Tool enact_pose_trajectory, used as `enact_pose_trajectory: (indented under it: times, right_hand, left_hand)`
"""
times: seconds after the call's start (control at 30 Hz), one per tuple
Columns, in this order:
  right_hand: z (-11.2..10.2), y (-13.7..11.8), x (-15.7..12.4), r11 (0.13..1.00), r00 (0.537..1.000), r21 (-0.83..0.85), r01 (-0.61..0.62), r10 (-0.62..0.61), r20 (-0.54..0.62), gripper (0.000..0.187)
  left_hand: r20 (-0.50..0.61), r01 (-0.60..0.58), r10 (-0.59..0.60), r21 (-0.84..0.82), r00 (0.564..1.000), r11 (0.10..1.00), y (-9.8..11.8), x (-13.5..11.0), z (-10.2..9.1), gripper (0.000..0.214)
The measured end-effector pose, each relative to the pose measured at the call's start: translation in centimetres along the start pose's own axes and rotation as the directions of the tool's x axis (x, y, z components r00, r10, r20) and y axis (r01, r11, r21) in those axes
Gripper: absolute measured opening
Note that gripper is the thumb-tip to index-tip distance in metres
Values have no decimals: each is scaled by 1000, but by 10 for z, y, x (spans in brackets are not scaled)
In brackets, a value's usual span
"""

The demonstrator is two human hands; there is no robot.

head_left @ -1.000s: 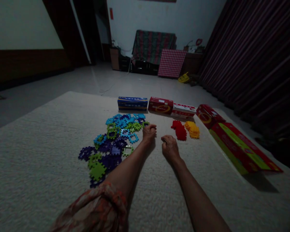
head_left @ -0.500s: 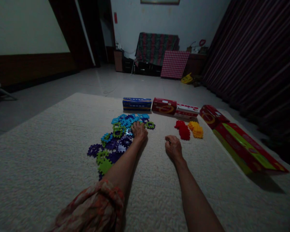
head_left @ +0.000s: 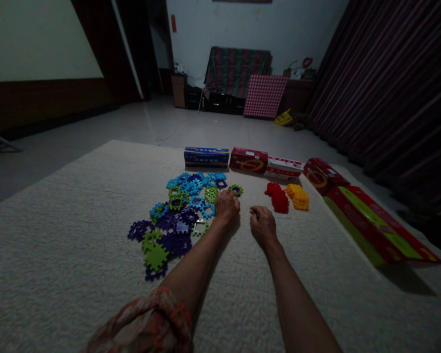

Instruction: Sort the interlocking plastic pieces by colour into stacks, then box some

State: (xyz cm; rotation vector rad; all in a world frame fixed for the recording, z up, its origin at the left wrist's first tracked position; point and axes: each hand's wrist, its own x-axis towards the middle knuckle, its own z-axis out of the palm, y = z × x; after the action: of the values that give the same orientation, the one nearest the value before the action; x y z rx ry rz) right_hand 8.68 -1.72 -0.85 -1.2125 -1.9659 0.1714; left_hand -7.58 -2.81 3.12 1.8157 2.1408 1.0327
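My left hand is at the right edge of a pile of toothed plastic building pieces, its fingers closed and their tips at a green toothed piece. Blue pieces, purple pieces and green pieces overlap in that pile. Close by on the right, my right hand rests on the mat with curled fingers; what lies inside them, if anything, is hidden. Beyond it are a stack of red pieces and a stack of yellow pieces.
A blue box, a dark red box and a white-and-red box line the mat's back. Another red box and a long red-green box stand along the right. The pale mat lies under everything.
My left hand has slid to the right, out of the pile, and the green toothed piece at its fingertips has shifted right too. The right hand stays in place.
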Motion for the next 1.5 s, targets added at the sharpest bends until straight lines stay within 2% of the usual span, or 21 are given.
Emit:
enact_pose_trajectory:
  times: [0.17,0.3,0.4,0.67,0.77,0.83,1.0,1.13,1.33,1.4,1.5]
  right_hand:
    - [0,1,3,995,996,57,-82,83,-13,30]
    - [0,2,3,989,992,95,-115,120,-43,31]
    - [0,1,4,987,991,111,-119,125,-51,31]
    - [0,2,7,973,979,165,-161,179,-98,31]
    - [4,5,7,974,967,120,-195,211,-142,34]
    - [7,6,7,982,972,60,-178,185,-148,40]
    - [10,8,20,989,999,-143,-39,40,5,50]
    - [9,10,38,984,985,-177,19,12,172,40]
    - [11,8,58,996,967,-71,46,-26,253,32]
    - [10,7,64,1000,959,-8,11,-8,283,33]
    - [7,5,73,990,949,6,-143,136,286,40]
  left_hand:
    - [-12,-7,7,5,1000,1000,-3,15,6,37]
    - [47,4,-9,104,999,995,-2,11,13,39]
    - [100,-53,40,123,994,991,-2,6,16,36]
    - [71,-192,199,-89,977,977,-3,7,29,30]
    - [53,-203,210,-118,976,972,-2,13,32,32]
    - [51,-217,224,-116,973,969,-1,15,32,36]
    - [152,-251,257,-57,954,966,-2,16,25,54]
    - [239,-256,247,4,939,967,0,17,21,47]
    - [170,-130,116,71,979,989,-2,21,18,38]
    - [146,-98,84,94,986,991,-3,22,17,35]
    - [117,-58,44,119,992,991,-6,24,17,34]
